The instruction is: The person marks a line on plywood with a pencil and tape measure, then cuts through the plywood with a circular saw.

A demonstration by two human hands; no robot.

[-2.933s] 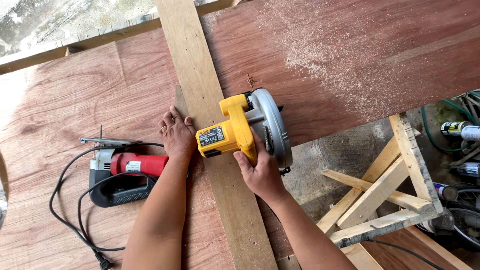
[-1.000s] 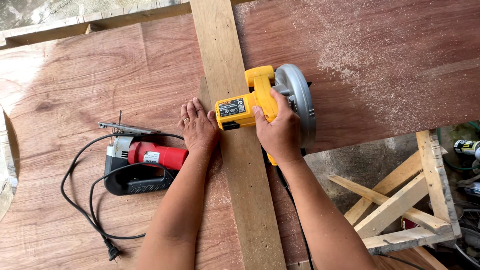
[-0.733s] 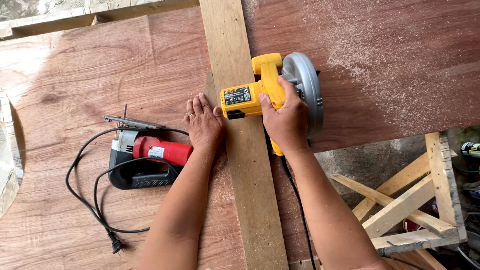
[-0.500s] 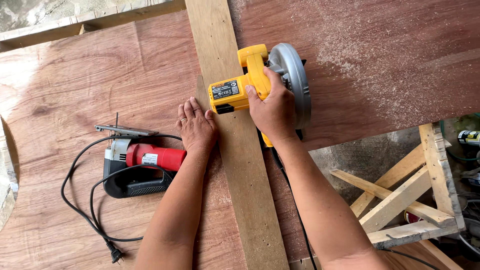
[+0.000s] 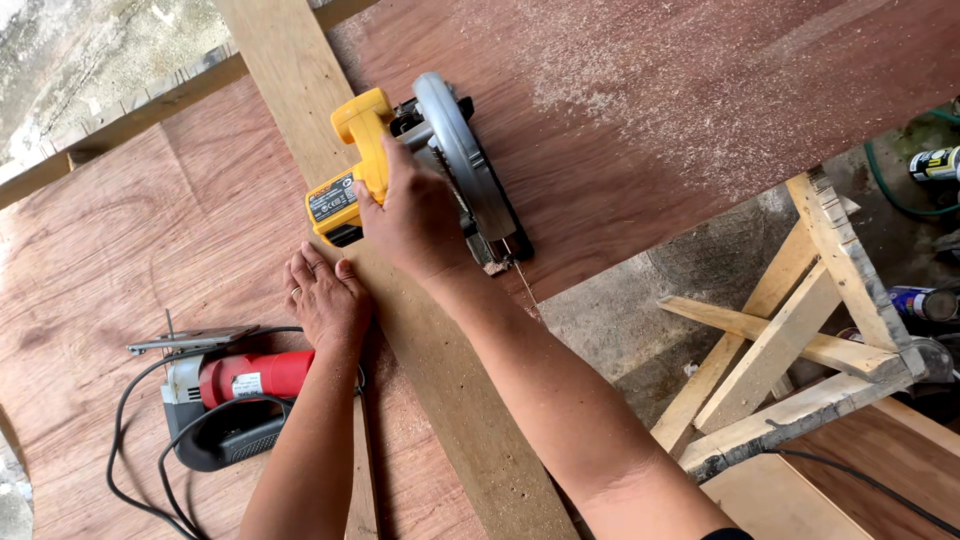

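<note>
I judge a rip cut through the plywood sheet (image 5: 650, 110) is under way: my right hand (image 5: 415, 215) grips the yellow circular saw (image 5: 400, 160) beside the plank (image 5: 300, 120), while my left hand (image 5: 325, 305) presses flat against the plank. Next: steady forward push. The blade's teeth are hidden.

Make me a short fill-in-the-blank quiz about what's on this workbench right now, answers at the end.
1. The right hand grips the handle of the yellow circular ____.
2. The left hand lies flat, fingers spread, beside the long pale wooden ____.
3. The red and black jigsaw lies on the reddish plywood sheet, on the ____ side of the left forearm.
4. Pale ____ is scattered over the plywood beyond the blade guard.

Missing words: saw; plank; left; sawdust
</note>
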